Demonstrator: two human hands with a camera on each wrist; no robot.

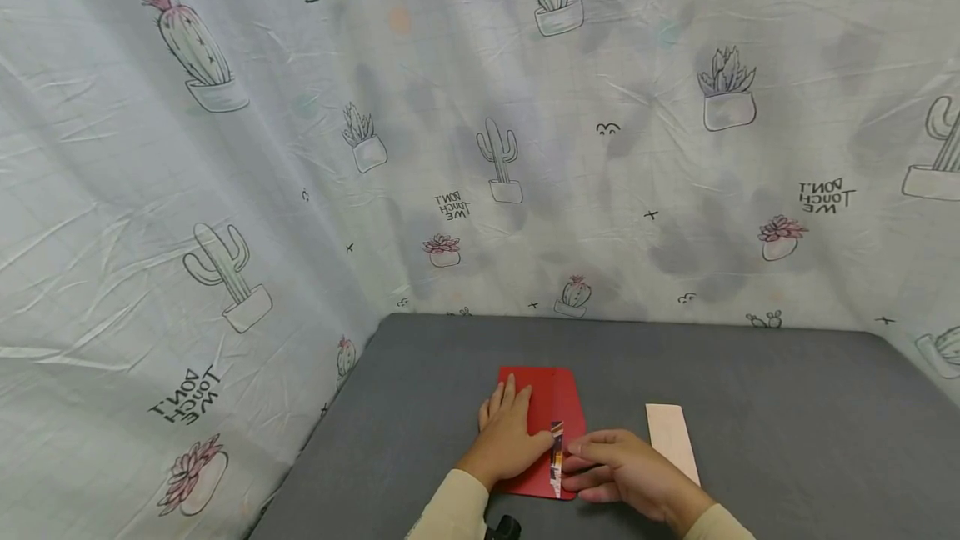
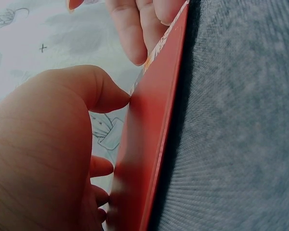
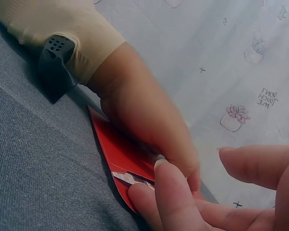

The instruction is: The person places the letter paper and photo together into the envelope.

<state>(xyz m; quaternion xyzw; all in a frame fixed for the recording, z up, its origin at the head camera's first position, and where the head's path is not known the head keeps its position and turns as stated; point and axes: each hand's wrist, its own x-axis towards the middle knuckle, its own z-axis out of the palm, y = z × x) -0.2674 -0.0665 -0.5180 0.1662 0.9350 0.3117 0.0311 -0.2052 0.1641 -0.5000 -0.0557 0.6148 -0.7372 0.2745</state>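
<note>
A red paper envelope (image 1: 543,394) lies flat on the grey table. A narrow strip of a colourful printed card (image 1: 557,458) shows along the envelope's opening on its right side; the rest of the card is hidden inside. My left hand (image 1: 507,433) rests on the envelope with fingers spread, its thumb tip right at the card's strip. On the other side, my right hand (image 1: 626,472) has its fingertips at the card's outer edge and the envelope's flap. In the right wrist view its thumb stands apart from the fingers (image 3: 173,195).
A pale, cream-coloured paper piece (image 1: 670,432) lies on the table (image 1: 787,423) just beyond the right hand, partly covered by it. A white curtain (image 1: 465,107) printed with cacti hangs behind and to the left. A dark device (image 3: 58,57) sits at the left wrist.
</note>
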